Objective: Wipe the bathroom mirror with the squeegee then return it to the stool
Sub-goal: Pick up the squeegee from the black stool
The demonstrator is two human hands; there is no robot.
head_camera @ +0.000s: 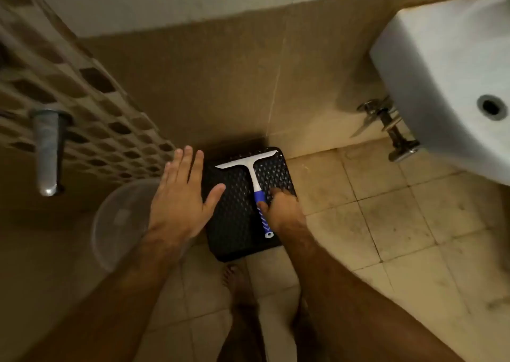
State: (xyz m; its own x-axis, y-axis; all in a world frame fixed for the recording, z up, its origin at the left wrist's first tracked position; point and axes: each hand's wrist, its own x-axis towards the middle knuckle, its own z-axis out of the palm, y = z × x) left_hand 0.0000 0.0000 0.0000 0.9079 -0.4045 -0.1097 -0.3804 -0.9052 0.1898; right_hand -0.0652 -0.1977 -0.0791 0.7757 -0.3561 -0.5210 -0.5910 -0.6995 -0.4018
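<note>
A squeegee (252, 177) with a white blade and a blue-and-white handle lies flat on a black woven-pattern stool (234, 223) on the floor by the wall. Its blade points toward the wall. My right hand (281, 210) reaches down onto the stool, with thumb and fingers closed around the blue handle. My left hand (180, 196) hovers flat with fingers spread over the stool's left edge, holding nothing. The mirror is out of view.
A white washbasin (447, 80) with chrome pipework (392, 130) below it hangs at the right. A clear round bowl or lid (118, 223) sits left of the stool. A tiled wall with a metal spout (48, 152) is at the left. My bare feet (237, 284) stand on beige floor tiles.
</note>
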